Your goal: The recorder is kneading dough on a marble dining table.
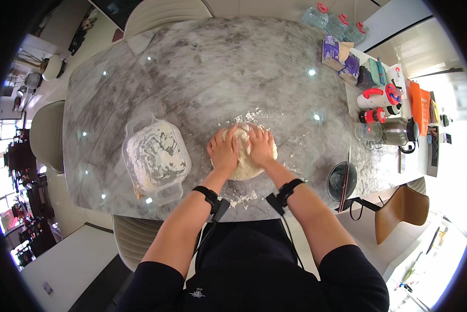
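Note:
A round lump of pale dough (244,168) lies on the grey marbled table (218,70) in front of me. My left hand (223,150) presses on its left part with the fingers spread. On the right part rests my right hand (261,146), its fingers slightly curled into the dough. Dry flour crumbs (243,199) are scattered on the tabletop around the lump. To the left stands a clear plastic container (184,146) with handles, its inside coated in flour. Both wrists wear black bands with small devices and cables.
At the right, a dark glass bowl (337,181) has chopsticks (346,175) across it. Beyond it stand a glass mug (368,132), a metal jug (395,132) and a white tumbler (374,100). Tissue packs (331,50) and large water bottles (315,17) are at the far right. Chairs (48,136) surround the table.

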Demonstrator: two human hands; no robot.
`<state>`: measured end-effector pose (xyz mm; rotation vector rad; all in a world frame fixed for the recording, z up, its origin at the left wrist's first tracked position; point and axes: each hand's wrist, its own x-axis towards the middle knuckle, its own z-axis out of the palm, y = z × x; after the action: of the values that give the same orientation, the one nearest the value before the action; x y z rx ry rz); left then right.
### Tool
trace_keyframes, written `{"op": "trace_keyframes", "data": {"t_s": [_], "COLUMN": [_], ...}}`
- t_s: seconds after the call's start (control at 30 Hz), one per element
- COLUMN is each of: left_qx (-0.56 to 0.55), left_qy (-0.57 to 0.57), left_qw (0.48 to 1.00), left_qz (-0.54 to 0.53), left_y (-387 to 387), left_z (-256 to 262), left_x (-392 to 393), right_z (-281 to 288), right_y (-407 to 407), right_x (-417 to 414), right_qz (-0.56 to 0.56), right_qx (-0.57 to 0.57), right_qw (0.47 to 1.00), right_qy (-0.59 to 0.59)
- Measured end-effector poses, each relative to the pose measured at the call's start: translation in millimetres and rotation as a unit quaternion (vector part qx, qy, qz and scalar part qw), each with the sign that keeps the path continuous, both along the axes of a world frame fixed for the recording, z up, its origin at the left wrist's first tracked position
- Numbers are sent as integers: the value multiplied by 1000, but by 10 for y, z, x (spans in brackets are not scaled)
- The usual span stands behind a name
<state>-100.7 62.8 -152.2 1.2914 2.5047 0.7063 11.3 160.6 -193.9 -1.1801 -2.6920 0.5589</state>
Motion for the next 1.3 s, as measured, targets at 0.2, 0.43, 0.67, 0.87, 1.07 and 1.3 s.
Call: {"op": "trace_keyframes", "data": {"t_s": [0.2,0.43,0.67,0.87,1.07,1.3], "left_qx": [5,98,199,66,20,61], "left_qy": [-302,-312,-241,-545,-702,-678], "left_qw": [951,943,949,834,678,692], "left_qz": [60,-58,-46,48,216,239], "left_y": [-296,-841,-660,-819,-641,-738], "left_z": [-32,478,204,-360,-241,-379], "left_x": [-228,171,237,174,-86,-81], "right_z": [1042,516,1178,501,469,826], "right_y": [369,-35,-903,-1248,-777,18], "right_x": [-208,206,260,393,41,-93], "right_qz": [-155,107,41,66,107,-62], "right_qx": [-741,-234,-86,33,9,-628], "right_qw": [622,965,995,997,994,724], "right_qy": [199,53,-20,38,16,279]}}
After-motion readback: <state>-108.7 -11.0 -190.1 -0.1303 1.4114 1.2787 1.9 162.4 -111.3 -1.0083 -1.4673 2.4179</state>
